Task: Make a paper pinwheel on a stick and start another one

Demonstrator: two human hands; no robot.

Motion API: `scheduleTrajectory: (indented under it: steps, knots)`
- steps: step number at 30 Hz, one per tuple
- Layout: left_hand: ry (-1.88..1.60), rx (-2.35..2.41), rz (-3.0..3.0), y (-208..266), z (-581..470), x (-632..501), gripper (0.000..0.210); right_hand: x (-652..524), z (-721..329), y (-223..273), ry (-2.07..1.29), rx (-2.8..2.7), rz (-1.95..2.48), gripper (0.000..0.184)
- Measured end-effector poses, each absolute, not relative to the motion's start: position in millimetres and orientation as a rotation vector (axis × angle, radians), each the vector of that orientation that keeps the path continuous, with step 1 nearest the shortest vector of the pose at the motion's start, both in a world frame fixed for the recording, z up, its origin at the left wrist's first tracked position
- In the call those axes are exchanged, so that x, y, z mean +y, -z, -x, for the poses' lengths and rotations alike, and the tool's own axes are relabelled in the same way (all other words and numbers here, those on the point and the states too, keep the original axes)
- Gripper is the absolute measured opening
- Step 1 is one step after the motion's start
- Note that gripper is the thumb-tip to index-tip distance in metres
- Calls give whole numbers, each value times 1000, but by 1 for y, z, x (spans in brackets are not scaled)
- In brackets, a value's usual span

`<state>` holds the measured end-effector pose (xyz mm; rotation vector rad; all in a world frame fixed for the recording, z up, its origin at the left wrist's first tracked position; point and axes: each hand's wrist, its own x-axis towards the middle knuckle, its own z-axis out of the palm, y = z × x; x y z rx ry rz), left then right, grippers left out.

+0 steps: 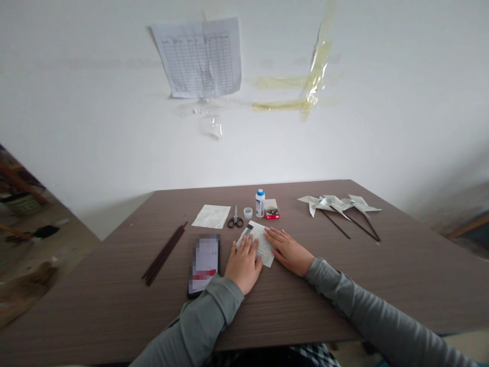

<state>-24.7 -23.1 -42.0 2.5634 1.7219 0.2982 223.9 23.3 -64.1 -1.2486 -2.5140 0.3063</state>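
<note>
A small sheet of printed paper (263, 251) lies flat on the brown table, turned at an angle to me. My left hand (244, 263) rests palm down over its left part, fingers stretched out and a little apart. From the right, my right hand (289, 250) lies flat with its fingertips on the paper's right edge. Just beyond the paper stand a pair of black-handled scissors (235, 220), a small clear cup (248, 212), a white bottle with a blue cap (260, 205) and a red box of small metal pins (272, 214).
Left of the hands are a phone (204, 262), another paper square (211, 216) and a bundle of dark sticks (165, 255). Several paper pinwheels (336, 204) on dark sticks lie at the right. A wall with a taped-up sheet (200, 58) rises behind the table (305, 316).
</note>
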Motion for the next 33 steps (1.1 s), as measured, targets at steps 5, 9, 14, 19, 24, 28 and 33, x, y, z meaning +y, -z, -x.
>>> scheduleTrajectory:
  steps: [5,9,14,19,24,28,33]
  knots:
    - [-243,1719,-2536,32,24,-26,68,20,-220,59,-334,-2574,1227,69]
    - [-192,1784,-2448,24,27,-28,69,17,-220,55,-331,-2566,1351,70]
    - [-91,1843,-2360,14,33,-28,71,18,-230,53,-305,-2551,1539,74]
    - [-40,1853,-2296,12,38,-25,77,24,-242,58,-229,-2521,1658,72]
    - [-214,1834,-2360,25,42,-21,69,27,-243,62,-217,-2515,1664,72]
    - [-308,1808,-2400,36,46,-17,66,29,-242,62,-257,-2498,1646,73]
    - [-291,1778,-2410,40,49,-12,68,32,-241,57,-387,-2441,1590,69]
